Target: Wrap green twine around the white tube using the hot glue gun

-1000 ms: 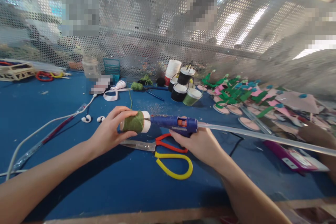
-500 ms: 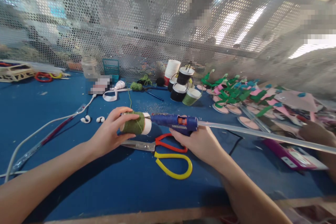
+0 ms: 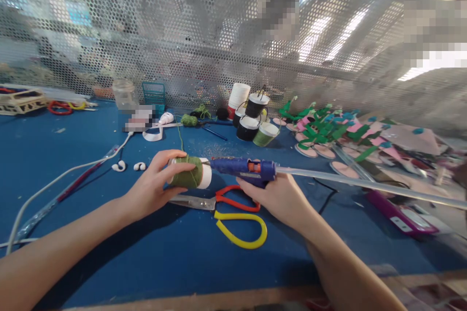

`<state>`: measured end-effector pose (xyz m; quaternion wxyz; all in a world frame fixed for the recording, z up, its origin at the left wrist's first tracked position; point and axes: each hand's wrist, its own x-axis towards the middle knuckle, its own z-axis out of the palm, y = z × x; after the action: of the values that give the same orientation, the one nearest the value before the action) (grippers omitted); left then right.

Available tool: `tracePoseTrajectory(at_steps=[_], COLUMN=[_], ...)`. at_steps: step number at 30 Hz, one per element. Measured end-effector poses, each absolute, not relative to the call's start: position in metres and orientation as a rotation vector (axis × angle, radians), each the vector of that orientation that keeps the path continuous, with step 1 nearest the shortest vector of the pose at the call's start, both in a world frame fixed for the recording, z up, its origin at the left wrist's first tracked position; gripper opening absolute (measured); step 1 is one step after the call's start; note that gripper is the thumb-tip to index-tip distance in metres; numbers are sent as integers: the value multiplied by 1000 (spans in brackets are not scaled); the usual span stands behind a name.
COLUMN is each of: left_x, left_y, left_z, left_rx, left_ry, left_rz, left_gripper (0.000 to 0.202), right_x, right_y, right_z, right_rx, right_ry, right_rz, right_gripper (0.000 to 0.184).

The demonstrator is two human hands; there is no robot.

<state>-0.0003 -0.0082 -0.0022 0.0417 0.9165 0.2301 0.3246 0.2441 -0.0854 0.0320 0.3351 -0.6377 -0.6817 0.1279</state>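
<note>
My left hand [image 3: 155,182] grips a small white paper cup [image 3: 206,175] lying on its side, wound with green yarn [image 3: 191,175] over most of its wall. A strand runs up from it to a green yarn ball [image 3: 189,120]. In my right hand [image 3: 279,199] is a blue hot glue gun [image 3: 241,167], its handle mostly hidden by my fingers. The nozzle points left and meets the cup near the yarn's edge. From its rear a long clear glue stick [image 3: 365,184] sticks out. Below lie scissors [image 3: 239,242] with one red and one yellow handle.
At the back stand stacked white cups [image 3: 240,95] and several yarn-wrapped little buckets [image 3: 249,127]. Green and pink craft pieces [image 3: 321,131] crowd the right, near a purple power strip [image 3: 397,215]. Earphones [image 3: 118,166] and a white cable [image 3: 69,171] lie left. A perforated metal screen [image 3: 204,24] borders the table.
The other person's hand at the far right has withdrawn from view. My left hand and the cup have shifted very slightly; the glue gun stays at the cup.
</note>
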Motion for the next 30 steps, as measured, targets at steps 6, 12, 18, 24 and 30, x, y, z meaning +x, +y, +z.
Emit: tracePoseTrajectory(at_steps=[6,12,18,24,30], left_x=[2,2,0,0,2], left_y=[-12,-12,-9,-8,-8], left_z=[-2,-1,-1,2,3], left_rx=[2785,2830,2784,2727,2653], left_ry=[666,578,661,733,759], left_rz=[1031,1042,1035,1030,1061], left_gripper=[39,35,38,39,42], right_x=[245,246,243,242,242], right_y=[-84,-83,-86,-88,-88], right_z=[31,32,34,36,30], right_rx=[-1659,-1640,-1611,-1578,-1597], right_ry=[-1757,-1746,-1781,-1815,-1805], right_rz=[341,306,272,249,266], right_gripper=[17,17,16,15,15])
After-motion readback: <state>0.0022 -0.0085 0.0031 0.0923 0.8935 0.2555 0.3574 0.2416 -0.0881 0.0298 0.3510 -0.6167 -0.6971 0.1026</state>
